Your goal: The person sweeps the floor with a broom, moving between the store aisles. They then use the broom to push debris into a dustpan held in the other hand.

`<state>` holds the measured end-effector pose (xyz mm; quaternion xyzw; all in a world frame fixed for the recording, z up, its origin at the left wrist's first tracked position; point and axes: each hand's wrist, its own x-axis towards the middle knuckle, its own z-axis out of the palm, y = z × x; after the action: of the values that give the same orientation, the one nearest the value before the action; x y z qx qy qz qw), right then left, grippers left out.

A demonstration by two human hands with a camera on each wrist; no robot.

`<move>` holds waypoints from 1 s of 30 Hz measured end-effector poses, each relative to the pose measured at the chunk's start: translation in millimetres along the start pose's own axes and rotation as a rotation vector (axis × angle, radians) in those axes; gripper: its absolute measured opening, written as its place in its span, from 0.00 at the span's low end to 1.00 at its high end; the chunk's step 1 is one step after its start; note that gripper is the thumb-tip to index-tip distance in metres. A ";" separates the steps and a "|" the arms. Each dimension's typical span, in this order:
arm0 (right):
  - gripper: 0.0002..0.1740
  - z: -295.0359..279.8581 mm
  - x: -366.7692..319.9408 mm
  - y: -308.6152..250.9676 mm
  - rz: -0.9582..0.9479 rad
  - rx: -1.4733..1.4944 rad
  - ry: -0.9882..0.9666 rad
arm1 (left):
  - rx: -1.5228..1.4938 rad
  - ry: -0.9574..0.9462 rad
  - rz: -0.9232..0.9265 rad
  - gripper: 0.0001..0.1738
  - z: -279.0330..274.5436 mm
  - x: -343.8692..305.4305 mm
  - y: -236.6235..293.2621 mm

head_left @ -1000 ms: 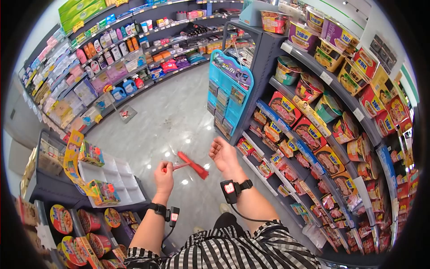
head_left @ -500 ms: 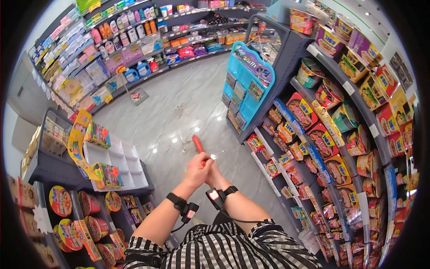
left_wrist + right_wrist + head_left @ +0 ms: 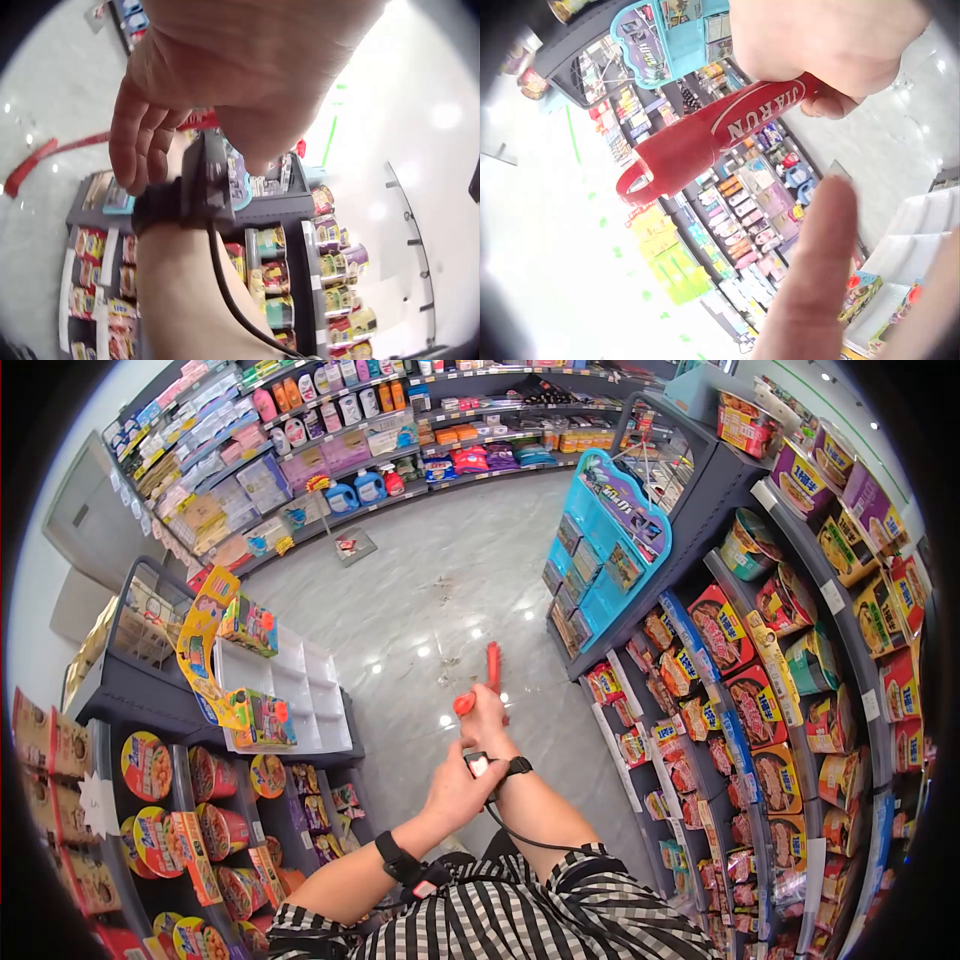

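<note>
My right hand (image 3: 486, 722) grips a red broom (image 3: 493, 660) by the end of its handle. That handle end (image 3: 727, 124) bears the white word "JIARUN" and a hanging loop in the right wrist view. In the left wrist view the thin shaft runs out to the red broom head (image 3: 30, 169) over the floor. My left hand (image 3: 455, 792) is at the right wrist, its thumb and fingers on either side of the black wrist camera (image 3: 206, 180). One blurred left finger (image 3: 817, 255) reaches up in front of the right wrist camera's view.
Shelves of instant noodles (image 3: 755, 720) rise close on the right, with a blue display rack (image 3: 610, 555) at their end. A white tiered display (image 3: 290, 690) stands left. A dustpan (image 3: 350, 547) sits on the grey floor (image 3: 420, 630) near the far shelves; dark debris lies between.
The broom handle has passed from my left hand to my right. My left hand has moved back onto the right wrist camera. The head view has shifted left.
</note>
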<state>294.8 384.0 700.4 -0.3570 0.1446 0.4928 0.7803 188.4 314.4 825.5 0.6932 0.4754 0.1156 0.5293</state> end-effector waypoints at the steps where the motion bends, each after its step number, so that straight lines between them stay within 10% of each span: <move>1: 0.05 1.1 -0.7 1.3 0.000 -0.001 0.001 | -0.001 0.000 -0.001 0.35 -1.5 0.9 -1.0; 4: 0.05 -8.8 1.5 11.2 -0.109 -0.064 -0.064 | -0.359 -0.028 -0.351 0.32 -3.8 2.6 -9.9; 18: 0.05 20.1 -48.4 -11.7 -0.009 -0.207 0.134 | -0.508 -0.339 -0.206 0.37 -56.1 -11.3 -11.0; 20: 0.02 16.2 -56.7 -7.9 -0.007 -0.233 0.183 | -0.136 0.028 0.305 0.38 -65.5 -14.6 -14.7; 23: 0.02 0.5 -59.2 11.3 0.035 -0.361 0.108 | 0.109 0.091 0.428 0.36 -77.3 -17.1 6.1; 30: 0.02 -61.8 -49.8 53.2 0.148 -0.394 0.131 | 0.274 0.029 0.284 0.13 -61.8 14.2 -64.4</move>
<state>232.6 321.4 663.6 -0.5222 0.1219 0.5430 0.6462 120.2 363.3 791.8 0.8170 0.3919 0.1333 0.4014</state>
